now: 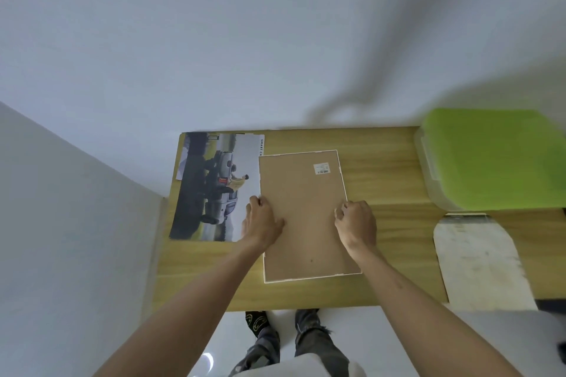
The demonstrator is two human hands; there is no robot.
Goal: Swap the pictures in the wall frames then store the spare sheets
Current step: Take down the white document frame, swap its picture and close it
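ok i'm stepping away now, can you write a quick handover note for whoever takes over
Left hand: fingers curled at the left edge of the frame, working it.
Right hand: the same at the right edge.
The frame lies face down on the table, brown backing board up and still in place.
The car poster lies flat left of the frame, partly under its edge. A worn white sheet lies at the right, near the green-lidded box.
Done: frame is on the table.
Left: free the backing, swap the picture, close and rehang it, store spare sheets.
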